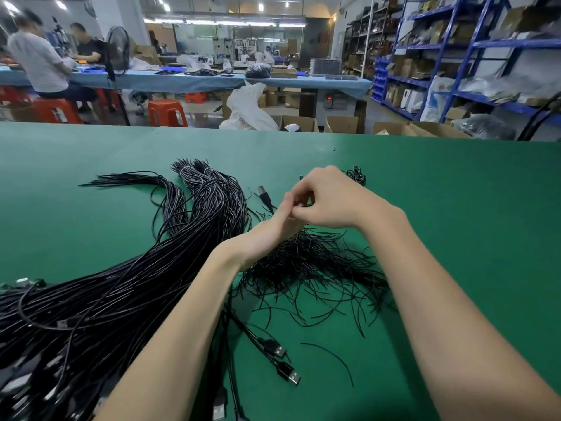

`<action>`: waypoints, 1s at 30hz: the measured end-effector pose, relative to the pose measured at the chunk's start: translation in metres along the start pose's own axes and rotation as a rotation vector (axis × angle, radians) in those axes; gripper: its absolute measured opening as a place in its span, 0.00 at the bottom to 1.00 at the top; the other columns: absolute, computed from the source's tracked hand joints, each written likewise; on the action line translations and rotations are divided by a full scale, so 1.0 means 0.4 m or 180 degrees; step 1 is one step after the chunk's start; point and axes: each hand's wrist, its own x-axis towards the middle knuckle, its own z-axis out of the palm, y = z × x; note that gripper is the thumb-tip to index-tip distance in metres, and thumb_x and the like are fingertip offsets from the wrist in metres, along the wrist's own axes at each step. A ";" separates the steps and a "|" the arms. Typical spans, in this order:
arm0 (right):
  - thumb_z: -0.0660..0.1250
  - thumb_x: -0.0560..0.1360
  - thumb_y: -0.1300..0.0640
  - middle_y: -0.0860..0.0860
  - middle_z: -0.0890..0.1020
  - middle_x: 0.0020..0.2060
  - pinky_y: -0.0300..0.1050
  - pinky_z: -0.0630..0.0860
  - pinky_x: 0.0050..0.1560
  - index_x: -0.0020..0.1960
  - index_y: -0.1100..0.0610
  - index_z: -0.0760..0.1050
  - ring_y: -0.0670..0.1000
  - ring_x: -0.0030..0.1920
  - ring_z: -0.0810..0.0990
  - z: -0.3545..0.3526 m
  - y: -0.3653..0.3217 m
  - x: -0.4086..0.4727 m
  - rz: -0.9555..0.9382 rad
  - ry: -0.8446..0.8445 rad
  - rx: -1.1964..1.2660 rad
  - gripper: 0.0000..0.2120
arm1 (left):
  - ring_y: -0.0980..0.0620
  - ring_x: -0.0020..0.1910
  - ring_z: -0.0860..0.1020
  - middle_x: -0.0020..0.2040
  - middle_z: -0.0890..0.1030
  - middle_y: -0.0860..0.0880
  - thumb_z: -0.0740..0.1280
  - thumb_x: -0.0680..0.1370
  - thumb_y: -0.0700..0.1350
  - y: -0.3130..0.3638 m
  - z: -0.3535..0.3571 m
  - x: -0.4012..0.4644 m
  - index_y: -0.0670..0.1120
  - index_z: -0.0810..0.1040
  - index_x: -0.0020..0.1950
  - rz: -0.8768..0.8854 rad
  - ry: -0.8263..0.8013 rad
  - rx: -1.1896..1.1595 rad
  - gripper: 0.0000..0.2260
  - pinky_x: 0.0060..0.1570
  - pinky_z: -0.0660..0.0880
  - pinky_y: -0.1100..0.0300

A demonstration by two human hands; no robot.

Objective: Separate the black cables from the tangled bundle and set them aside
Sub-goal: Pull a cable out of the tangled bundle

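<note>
A thick bundle of black cables (158,268) runs from the near left of the green table (455,208) up to tied ends at the middle. A loose heap of thin black wire ties (309,265) lies under my wrists. My left hand (273,229) and my right hand (324,197) meet above this heap, fingertips curled together and pinching a thin black strand that is mostly hidden between them. Two USB plugs (285,363) lie near the front. Another plug (265,196) lies just left of my hands.
A small coiled black piece (356,174) sits beyond my right hand. Cardboard boxes (343,124) and a white bag (246,107) stand past the table's far edge. Two persons sit at a blue table at the far left. Blue shelving (473,56) fills the right.
</note>
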 end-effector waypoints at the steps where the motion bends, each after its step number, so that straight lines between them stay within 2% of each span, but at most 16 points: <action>1: 0.67 0.75 0.55 0.47 0.86 0.36 0.45 0.77 0.37 0.45 0.49 0.87 0.47 0.34 0.79 0.000 0.004 -0.012 0.0031 0.0055 0.0238 0.09 | 0.59 0.78 0.60 0.79 0.63 0.52 0.46 0.76 0.75 -0.015 -0.006 0.008 0.48 0.60 0.81 0.0064 0.0008 -0.0087 0.43 0.80 0.48 0.54; 3: 0.68 0.78 0.54 0.45 0.87 0.36 0.38 0.73 0.31 0.47 0.48 0.87 0.45 0.27 0.75 0.011 0.014 -0.039 0.0059 0.0171 0.1158 0.09 | 0.57 0.79 0.59 0.79 0.64 0.51 0.42 0.80 0.70 -0.010 -0.010 0.012 0.48 0.61 0.81 0.0161 0.0410 -0.0172 0.38 0.81 0.46 0.49; 5: 0.70 0.79 0.58 0.48 0.87 0.36 0.38 0.70 0.25 0.50 0.51 0.86 0.47 0.24 0.71 0.045 0.024 -0.064 0.0079 0.0175 0.2204 0.06 | 0.56 0.79 0.59 0.80 0.62 0.51 0.41 0.81 0.67 0.007 -0.006 0.011 0.49 0.59 0.81 0.0425 0.0590 -0.0557 0.35 0.80 0.46 0.48; 7: 0.71 0.80 0.58 0.50 0.85 0.36 0.37 0.68 0.23 0.48 0.55 0.85 0.46 0.25 0.70 0.093 0.038 -0.086 0.0221 0.0055 0.2853 0.04 | 0.58 0.78 0.61 0.80 0.62 0.52 0.41 0.82 0.65 0.028 0.009 0.007 0.48 0.57 0.82 0.0736 0.0492 -0.0962 0.33 0.80 0.50 0.52; 10: 0.70 0.80 0.52 0.51 0.83 0.35 0.36 0.72 0.28 0.47 0.55 0.85 0.46 0.28 0.73 0.151 0.065 -0.099 0.0527 -0.0234 0.3178 0.08 | 0.57 0.77 0.64 0.79 0.65 0.50 0.38 0.84 0.61 0.055 0.039 -0.003 0.44 0.59 0.81 0.0929 0.0218 -0.1393 0.32 0.79 0.54 0.57; 13: 0.71 0.77 0.44 0.50 0.82 0.31 0.34 0.73 0.31 0.41 0.54 0.86 0.46 0.27 0.75 0.174 0.094 -0.099 0.0759 -0.0519 0.2975 0.15 | 0.53 0.78 0.64 0.79 0.66 0.46 0.37 0.84 0.60 0.063 0.041 -0.013 0.42 0.59 0.80 0.1019 -0.0114 -0.1613 0.33 0.79 0.54 0.54; 16: 0.73 0.72 0.37 0.46 0.79 0.27 0.33 0.69 0.30 0.34 0.52 0.84 0.44 0.26 0.72 0.164 0.116 -0.086 0.0801 -0.0497 0.2092 0.19 | 0.48 0.77 0.66 0.77 0.68 0.43 0.36 0.84 0.61 0.053 0.028 -0.021 0.40 0.62 0.79 0.0923 -0.0563 -0.1463 0.35 0.77 0.61 0.54; 17: 0.74 0.73 0.40 0.45 0.79 0.27 0.32 0.69 0.31 0.33 0.52 0.83 0.43 0.27 0.72 0.153 0.122 -0.079 0.0736 -0.0535 0.1800 0.17 | 0.46 0.76 0.67 0.76 0.70 0.42 0.36 0.84 0.61 0.050 0.024 -0.025 0.40 0.64 0.78 0.0824 -0.0703 -0.1395 0.35 0.76 0.63 0.53; 18: 0.73 0.76 0.47 0.44 0.79 0.28 0.33 0.70 0.34 0.33 0.51 0.81 0.42 0.28 0.72 0.139 0.127 -0.070 0.0667 -0.0650 0.1555 0.14 | 0.45 0.75 0.69 0.75 0.71 0.41 0.37 0.84 0.61 0.048 0.023 -0.029 0.39 0.66 0.77 0.0678 -0.0800 -0.1287 0.36 0.75 0.65 0.52; 20: 0.68 0.79 0.59 0.44 0.77 0.25 0.37 0.70 0.33 0.31 0.49 0.80 0.42 0.26 0.71 0.101 0.135 -0.042 0.0601 -0.0867 0.0901 0.18 | 0.43 0.73 0.71 0.73 0.74 0.39 0.38 0.84 0.62 0.050 0.030 -0.032 0.37 0.69 0.75 0.0408 -0.1011 -0.0990 0.38 0.73 0.67 0.52; 22: 0.69 0.77 0.56 0.40 0.78 0.22 0.33 0.69 0.31 0.29 0.43 0.80 0.40 0.24 0.72 0.055 0.121 -0.008 0.0558 -0.0896 0.0215 0.19 | 0.44 0.72 0.73 0.72 0.74 0.39 0.39 0.83 0.63 0.050 0.042 -0.028 0.35 0.68 0.75 0.0155 -0.1127 -0.0661 0.39 0.72 0.68 0.55; 24: 0.70 0.75 0.54 0.38 0.79 0.23 0.38 0.69 0.32 0.29 0.43 0.79 0.40 0.26 0.73 0.016 0.089 0.023 0.0490 -0.0839 -0.0101 0.16 | 0.49 0.73 0.72 0.74 0.72 0.40 0.42 0.82 0.66 0.046 0.052 -0.019 0.36 0.65 0.77 -0.0013 -0.1069 -0.0407 0.39 0.74 0.65 0.58; 26: 0.68 0.75 0.55 0.41 0.79 0.25 0.40 0.68 0.32 0.30 0.44 0.79 0.43 0.29 0.74 -0.010 0.051 0.038 0.0499 -0.0737 -0.0234 0.15 | 0.55 0.74 0.69 0.76 0.70 0.46 0.46 0.81 0.66 0.041 0.053 -0.013 0.40 0.64 0.78 -0.0098 -0.0868 -0.0462 0.37 0.77 0.60 0.59; 28: 0.67 0.76 0.54 0.43 0.80 0.29 0.39 0.68 0.29 0.34 0.45 0.80 0.43 0.32 0.74 -0.026 0.022 0.034 0.0526 -0.0458 -0.0240 0.13 | 0.56 0.75 0.68 0.72 0.75 0.54 0.49 0.80 0.66 0.037 0.046 -0.014 0.48 0.70 0.75 -0.0137 -0.0438 -0.0808 0.32 0.73 0.64 0.62; 29: 0.67 0.77 0.53 0.44 0.82 0.31 0.36 0.68 0.28 0.37 0.45 0.82 0.43 0.33 0.76 -0.029 0.012 0.026 0.0531 -0.0267 -0.0163 0.12 | 0.57 0.75 0.68 0.69 0.77 0.56 0.49 0.80 0.66 0.036 0.041 -0.016 0.51 0.72 0.73 -0.0035 -0.0269 -0.0935 0.30 0.71 0.66 0.63; 30: 0.68 0.78 0.51 0.45 0.84 0.34 0.33 0.68 0.29 0.40 0.46 0.84 0.42 0.35 0.78 -0.025 0.006 0.017 0.0526 -0.0062 -0.0022 0.10 | 0.57 0.75 0.67 0.71 0.75 0.55 0.47 0.81 0.64 0.036 0.035 -0.018 0.52 0.69 0.75 0.0126 -0.0202 -0.1021 0.29 0.71 0.66 0.63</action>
